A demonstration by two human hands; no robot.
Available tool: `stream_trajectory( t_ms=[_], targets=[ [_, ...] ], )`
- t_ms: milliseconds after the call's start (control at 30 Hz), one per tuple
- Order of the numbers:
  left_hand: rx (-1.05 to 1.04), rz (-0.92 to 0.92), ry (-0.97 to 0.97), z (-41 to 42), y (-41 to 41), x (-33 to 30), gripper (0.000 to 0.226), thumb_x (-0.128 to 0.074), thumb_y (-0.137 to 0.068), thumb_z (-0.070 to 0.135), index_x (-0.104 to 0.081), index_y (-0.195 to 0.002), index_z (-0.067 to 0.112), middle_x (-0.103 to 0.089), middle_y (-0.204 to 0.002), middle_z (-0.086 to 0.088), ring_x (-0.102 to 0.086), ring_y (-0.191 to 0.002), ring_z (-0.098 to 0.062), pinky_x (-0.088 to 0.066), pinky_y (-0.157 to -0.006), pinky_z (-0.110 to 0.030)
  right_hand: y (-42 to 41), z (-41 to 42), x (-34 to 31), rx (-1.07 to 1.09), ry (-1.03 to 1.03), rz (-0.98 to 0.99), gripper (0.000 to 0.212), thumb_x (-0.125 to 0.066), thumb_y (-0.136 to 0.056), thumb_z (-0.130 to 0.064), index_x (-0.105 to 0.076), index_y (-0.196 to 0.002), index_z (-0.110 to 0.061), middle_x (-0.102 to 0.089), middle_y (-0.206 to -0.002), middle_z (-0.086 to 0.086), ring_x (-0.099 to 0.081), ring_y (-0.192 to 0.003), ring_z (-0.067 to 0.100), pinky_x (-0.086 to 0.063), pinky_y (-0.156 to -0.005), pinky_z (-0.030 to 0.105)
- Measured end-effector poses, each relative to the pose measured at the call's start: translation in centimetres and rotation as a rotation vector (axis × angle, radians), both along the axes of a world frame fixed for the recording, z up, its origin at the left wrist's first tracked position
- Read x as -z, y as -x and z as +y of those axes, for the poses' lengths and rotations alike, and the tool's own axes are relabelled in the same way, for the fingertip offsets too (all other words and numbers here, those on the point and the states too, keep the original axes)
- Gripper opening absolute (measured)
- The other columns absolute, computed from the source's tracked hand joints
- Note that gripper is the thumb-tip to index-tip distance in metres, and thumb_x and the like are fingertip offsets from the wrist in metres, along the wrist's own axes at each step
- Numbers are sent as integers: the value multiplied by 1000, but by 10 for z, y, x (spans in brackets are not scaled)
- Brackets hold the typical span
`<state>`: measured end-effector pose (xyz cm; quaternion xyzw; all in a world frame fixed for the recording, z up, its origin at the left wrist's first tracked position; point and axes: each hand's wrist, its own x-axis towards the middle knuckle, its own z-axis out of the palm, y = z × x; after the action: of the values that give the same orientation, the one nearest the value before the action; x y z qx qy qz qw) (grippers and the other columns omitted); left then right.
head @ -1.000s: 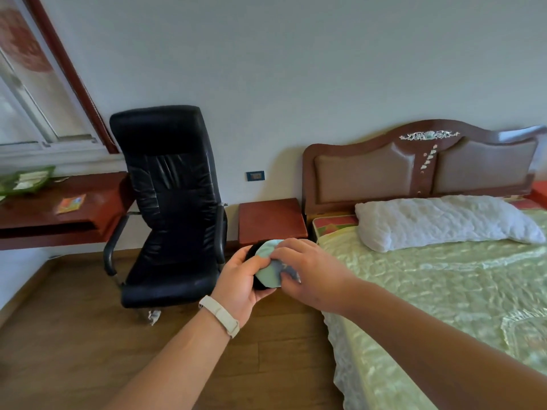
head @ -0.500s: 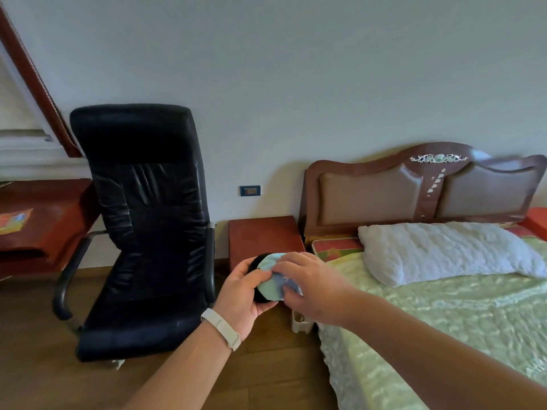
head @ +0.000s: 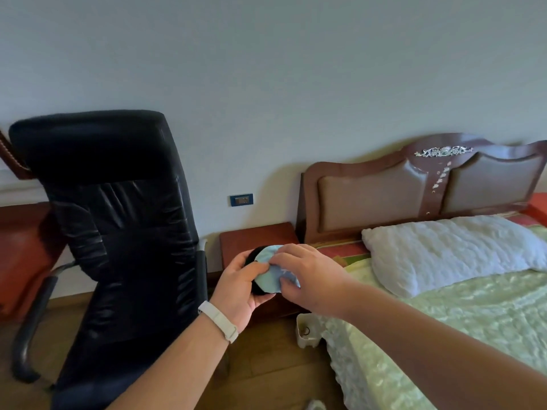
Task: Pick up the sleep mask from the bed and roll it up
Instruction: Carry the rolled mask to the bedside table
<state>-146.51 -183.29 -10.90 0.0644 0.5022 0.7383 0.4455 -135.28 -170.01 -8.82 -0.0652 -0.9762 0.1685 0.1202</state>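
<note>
The sleep mask (head: 273,272) is off the bed (head: 444,315), pinched between left hand (head: 245,287) and right hand (head: 310,279), probably so the 2 can curl it tight.

Both hands grip the sleep mask (head: 273,272) in mid-air — left hand (head: 241,287) beneath, right hand (head: 307,276) on top — beside the bed's (head: 444,335) left edge.

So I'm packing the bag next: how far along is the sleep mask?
Picked up: the sleep mask is off the bed, held in the air by both hands. In hand: the left hand cups it while the right hand presses it over. Left: finishing the roll; it looks bunched, not tight yet.
</note>
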Motion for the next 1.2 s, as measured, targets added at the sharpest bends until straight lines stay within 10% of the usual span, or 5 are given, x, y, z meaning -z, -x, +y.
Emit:
stream_trajectory(
  t_ms=[600, 1200],
  targets=[
    [-114, 27, 231, 244, 138, 34, 24, -62, -86, 8, -70, -103, 22, -72, -107, -13, -70, -94, -29, -57, -67, -38, 160, 252, 55, -113, 126, -22, 40, -50, -83, -29, -55, -122, -23, -58, -121, -1, -52, -111, 20, -39, -97, 27],
    [-138, -184, 219, 278, 304, 85, 25, -61, -85, 2, -70, -103, 17, -71, -107, -17, -69, -93, -29, -57, -64, -39, 323, 280, 91, -83, 197, -138, 40, -55, -85, -24, -55, -125, -18, -57, -125, 3, -51, -115, 23, -39, -102, 33]
  ],
)
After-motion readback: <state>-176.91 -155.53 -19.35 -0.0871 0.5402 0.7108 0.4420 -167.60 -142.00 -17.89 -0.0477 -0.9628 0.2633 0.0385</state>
